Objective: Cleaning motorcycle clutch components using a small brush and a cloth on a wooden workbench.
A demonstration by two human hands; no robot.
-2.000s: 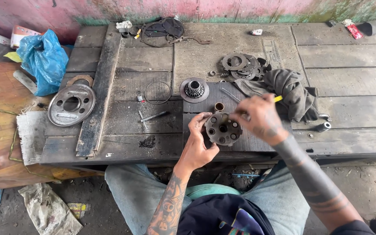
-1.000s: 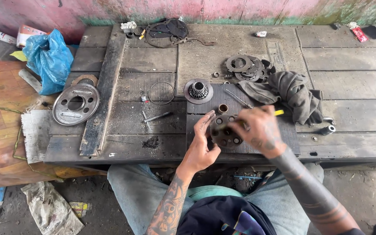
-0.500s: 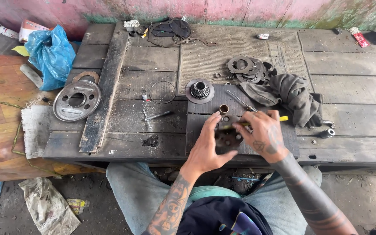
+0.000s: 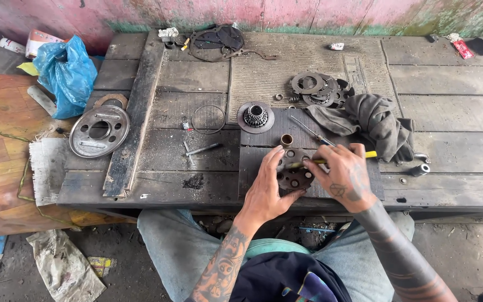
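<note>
Now the round perforated metal hub [image 4: 294, 172] sits flat on the desk [image 4: 197, 184], no longer lifted. Left hand [image 4: 266, 190] steadies its rim, grip loose; right hand [image 4: 345, 176] is closed on a yellow-handled screwdriver [image 4: 331, 160] laid across it. Worn planks, grey rag [image 4: 375, 120], pink wall [image 4: 308, 11].

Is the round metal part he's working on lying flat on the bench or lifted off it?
Lying flat. The round holed part rests face-up on the dark bench, left hand steadying its edge, right hand over it.
</note>
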